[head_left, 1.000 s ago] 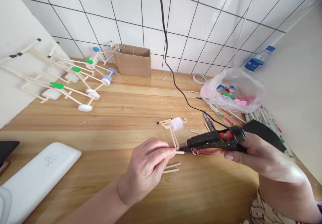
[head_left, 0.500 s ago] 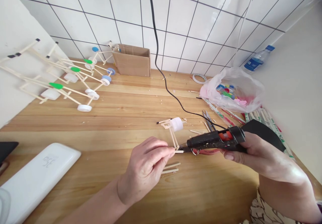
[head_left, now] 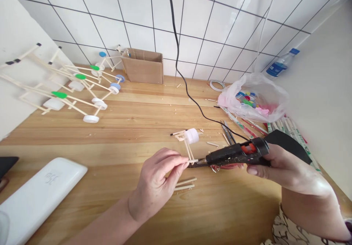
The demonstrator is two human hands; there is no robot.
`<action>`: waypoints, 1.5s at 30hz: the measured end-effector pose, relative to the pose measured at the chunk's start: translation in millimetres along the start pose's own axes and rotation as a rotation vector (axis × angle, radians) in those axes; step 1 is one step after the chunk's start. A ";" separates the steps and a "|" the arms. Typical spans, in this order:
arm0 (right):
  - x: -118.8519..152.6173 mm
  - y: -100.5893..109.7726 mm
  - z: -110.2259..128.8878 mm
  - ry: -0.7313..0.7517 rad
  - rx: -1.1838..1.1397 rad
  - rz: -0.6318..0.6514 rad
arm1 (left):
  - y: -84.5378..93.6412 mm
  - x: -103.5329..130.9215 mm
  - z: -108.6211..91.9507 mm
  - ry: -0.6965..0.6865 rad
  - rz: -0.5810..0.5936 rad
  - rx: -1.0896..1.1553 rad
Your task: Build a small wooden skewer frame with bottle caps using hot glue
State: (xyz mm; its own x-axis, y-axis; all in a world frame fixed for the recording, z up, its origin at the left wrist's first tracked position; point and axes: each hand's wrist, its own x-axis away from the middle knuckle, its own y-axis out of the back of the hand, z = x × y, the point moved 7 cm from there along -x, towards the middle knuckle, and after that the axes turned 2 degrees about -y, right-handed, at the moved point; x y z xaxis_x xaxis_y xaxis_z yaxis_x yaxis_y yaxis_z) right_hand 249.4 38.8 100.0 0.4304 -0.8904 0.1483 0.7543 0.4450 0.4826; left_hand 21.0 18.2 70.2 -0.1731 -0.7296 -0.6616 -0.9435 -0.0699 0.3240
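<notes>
Between the thumb and fingers of my left hand [head_left: 161, 180] is a short thin wooden stick [head_left: 193, 161]. My right hand [head_left: 291, 171] grips a black hot glue gun [head_left: 231, 154], its nozzle pointing left at the stick's free end. Just behind the fingertips stands a small stick frame [head_left: 188, 147] with a white bottle cap [head_left: 191, 135] on it and a black-tipped stick at its left. Two loose wooden sticks [head_left: 185, 185] lie in front, partly behind my left hand. Red-handled pliers [head_left: 227, 166] lie under the glue gun, mostly covered.
Several stick-and-cap models [head_left: 82, 91] stand at the left. A cardboard box [head_left: 143, 67], tape roll [head_left: 217, 86], plastic bag of caps [head_left: 254, 98] and water bottle [head_left: 282, 64] line the back. The gun's black cord [head_left: 189, 94] crosses the table. Scissors [head_left: 228, 131] lie right; a white power bank [head_left: 45, 197] lies left.
The stick in my left hand has risen slightly, close to the nozzle tip. The glue gun has shifted a little to the right, and its cord has swung right.
</notes>
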 end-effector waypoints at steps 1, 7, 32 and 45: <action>-0.9 0.0 2.9 0.030 -0.008 0.015 | -0.7 0.2 0.3 0.000 0.001 -0.001; -6.9 7.4 -0.4 0.082 -0.092 0.081 | -2.6 -0.9 -0.8 -0.004 0.005 -0.006; -14.0 10.7 -14.1 0.012 -0.268 0.068 | -3.0 -2.8 -4.4 -0.038 0.016 -0.040; -11.8 13.6 -32.4 -0.075 -0.309 0.051 | -2.8 -3.4 -3.6 -0.030 0.009 -0.052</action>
State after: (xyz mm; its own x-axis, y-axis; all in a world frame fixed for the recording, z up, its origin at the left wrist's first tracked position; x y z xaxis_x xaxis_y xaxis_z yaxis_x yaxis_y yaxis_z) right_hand 270.7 58.5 76.8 0.4427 -0.8656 0.2341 0.8524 0.4873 0.1895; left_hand 25.3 18.3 74.0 -0.1907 -0.7097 -0.6782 -0.9261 -0.0989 0.3640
